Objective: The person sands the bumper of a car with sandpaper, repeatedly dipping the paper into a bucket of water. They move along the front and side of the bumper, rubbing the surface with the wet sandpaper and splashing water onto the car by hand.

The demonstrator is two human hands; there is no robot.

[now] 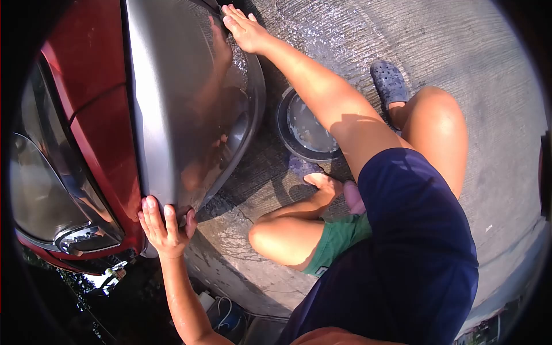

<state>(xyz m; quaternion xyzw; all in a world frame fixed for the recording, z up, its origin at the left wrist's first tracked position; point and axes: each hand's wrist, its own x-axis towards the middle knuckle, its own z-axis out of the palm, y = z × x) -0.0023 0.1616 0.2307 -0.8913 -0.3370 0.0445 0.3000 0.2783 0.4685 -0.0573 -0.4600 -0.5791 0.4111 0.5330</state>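
My left hand (164, 227) lies with fingers spread on the near end of a car's glossy grey bumper (172, 109), close to the seam with the red body panel (92, 69). Higher up, my right hand (247, 33) reaches out with fingers stretched against the bumper's far end. Neither hand shows anything in it. Both hands are mirrored in the bumper's shiny surface. Below my right forearm stands a dark round basin (282, 129) with liquid and pale foam patches inside; the forearm covers part of it.
Wet, grooved concrete (322, 34) surrounds the bumper. My feet in patterned clogs (388, 80) stand by the basin. A pink object (353, 197) lies close to my heel. At the lower left are a car lamp (37, 190) and, in shadow, a blue container (230, 319) with a pale cord.
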